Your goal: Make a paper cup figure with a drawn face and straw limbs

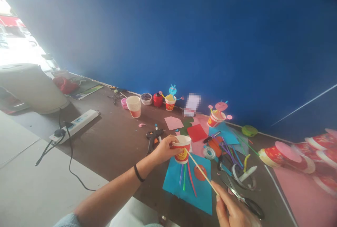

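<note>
My left hand [167, 148] grips the rim of a red and white paper cup [181, 153] with a yellow emblem, its thumb and fingers pinching the wall. A thin wooden stick [201, 170] is held between the fingers of my right hand [231, 207], and its far tip meets the front of the cup near the emblem. Purple, green and red strips [188, 179] show below the cup, over a blue sheet [189, 199]. An orange-red paper circle [200, 172] lies on that sheet.
Scissors [243, 199] and tape rolls [210, 152] lie right of the blue sheet. Behind the cup are a glue gun [152, 139], stacked cups [133, 106] and two decorated cups [170, 103]. A power strip [76, 126] sits at left, before a blue partition [168, 37].
</note>
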`<action>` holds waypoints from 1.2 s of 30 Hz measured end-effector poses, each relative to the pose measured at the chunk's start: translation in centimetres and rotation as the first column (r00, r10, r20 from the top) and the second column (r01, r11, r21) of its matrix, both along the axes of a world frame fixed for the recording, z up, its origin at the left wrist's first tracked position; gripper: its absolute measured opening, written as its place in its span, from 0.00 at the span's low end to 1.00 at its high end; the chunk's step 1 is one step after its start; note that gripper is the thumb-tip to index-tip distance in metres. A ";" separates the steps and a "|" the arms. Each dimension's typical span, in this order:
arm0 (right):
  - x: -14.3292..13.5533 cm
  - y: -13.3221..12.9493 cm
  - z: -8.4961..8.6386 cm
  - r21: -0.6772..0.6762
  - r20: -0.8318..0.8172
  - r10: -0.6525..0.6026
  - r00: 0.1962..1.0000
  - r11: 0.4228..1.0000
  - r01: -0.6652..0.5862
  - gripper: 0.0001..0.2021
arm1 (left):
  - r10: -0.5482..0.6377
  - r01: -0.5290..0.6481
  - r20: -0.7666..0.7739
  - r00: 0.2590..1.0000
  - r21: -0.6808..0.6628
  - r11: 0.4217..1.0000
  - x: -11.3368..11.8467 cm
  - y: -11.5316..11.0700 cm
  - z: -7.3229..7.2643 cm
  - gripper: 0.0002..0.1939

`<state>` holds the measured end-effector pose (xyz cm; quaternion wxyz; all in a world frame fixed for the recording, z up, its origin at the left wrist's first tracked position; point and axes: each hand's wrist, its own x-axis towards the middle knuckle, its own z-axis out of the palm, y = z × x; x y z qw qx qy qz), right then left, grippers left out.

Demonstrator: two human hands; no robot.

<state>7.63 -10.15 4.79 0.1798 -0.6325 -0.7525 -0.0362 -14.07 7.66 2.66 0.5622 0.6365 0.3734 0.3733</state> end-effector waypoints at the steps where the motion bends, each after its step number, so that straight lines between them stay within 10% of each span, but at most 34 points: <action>1: 0.0 0.0 -0.3 -0.037 -0.006 0.012 1.000 0.999 -0.012 0.20 | -0.021 0.022 -0.023 1.000 0.035 0.999 -0.1 0.1 0.0 0.09; 13: -1.5 0.4 0.1 -0.206 -0.041 -0.106 0.994 0.974 0.095 0.21 | 0.103 0.175 -0.405 0.908 0.593 0.786 -1.0 -0.8 3.7 0.09; 26: -2.9 0.3 0.6 -0.160 -0.209 -0.071 0.975 0.986 0.038 0.24 | 0.067 0.070 -0.356 0.932 0.358 0.931 -0.8 -0.3 3.4 0.04; 36: -3.6 0.8 0.8 -0.234 0.023 -0.024 0.999 0.972 0.028 0.30 | 0.133 0.067 -0.430 0.893 0.419 0.906 -0.4 -0.7 4.2 0.05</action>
